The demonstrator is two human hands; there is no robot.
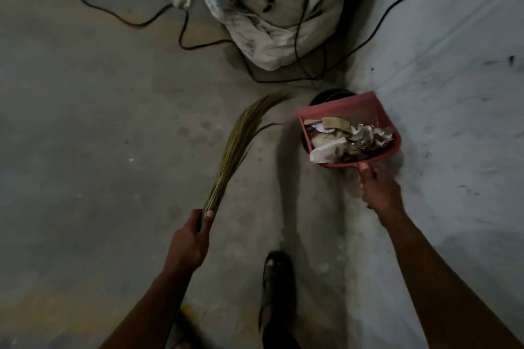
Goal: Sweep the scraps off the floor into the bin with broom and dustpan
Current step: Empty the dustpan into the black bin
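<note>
My right hand [378,188] grips the short handle of a pink dustpan [340,109], held up in the air. Crumpled paper and cardboard scraps [348,137] fill the pan. Directly under it sits a small black round bin [326,95], mostly hidden by the pan. My left hand [188,238] holds a grass broom [241,139] by its bound end, the bristles pointing up and away toward the bin, left of the dustpan.
A large white sack [278,8] slumps at the top centre with black cables [181,34] looping over and around it. A pale wall [453,79] runs along the right. My sandalled foot [276,286] stands on the grey concrete floor [85,136] between my arms.
</note>
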